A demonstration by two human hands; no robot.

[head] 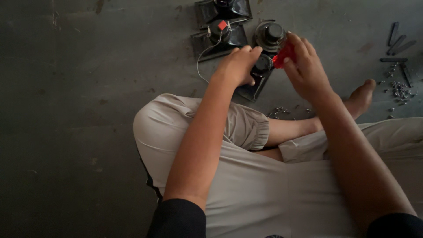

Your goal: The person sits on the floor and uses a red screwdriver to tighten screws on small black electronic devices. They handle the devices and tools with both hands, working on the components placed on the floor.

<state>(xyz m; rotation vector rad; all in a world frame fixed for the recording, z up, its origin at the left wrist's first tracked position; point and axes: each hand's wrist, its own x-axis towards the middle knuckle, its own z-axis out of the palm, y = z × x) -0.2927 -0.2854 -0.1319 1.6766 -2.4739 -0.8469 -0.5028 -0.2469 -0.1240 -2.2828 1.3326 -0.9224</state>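
I sit cross-legged on a dark floor. My left hand (238, 66) grips a black square speaker unit (257, 79) lying on the floor, holding it by its round magnet. My right hand (306, 68) is closed around a tool with a translucent red handle (284, 53), held just right of the magnet and pointing down at the speaker. Which part of the speaker the tool's tip touches is hidden by my fingers.
Three more speaker units lie beyond: one with a red tag and a white wire (219, 37), one behind it (222, 9), a round one (269, 35). Loose screws (280, 111) lie by my shin. Dark strips (396, 44) and several screws (401, 90) sit at right.
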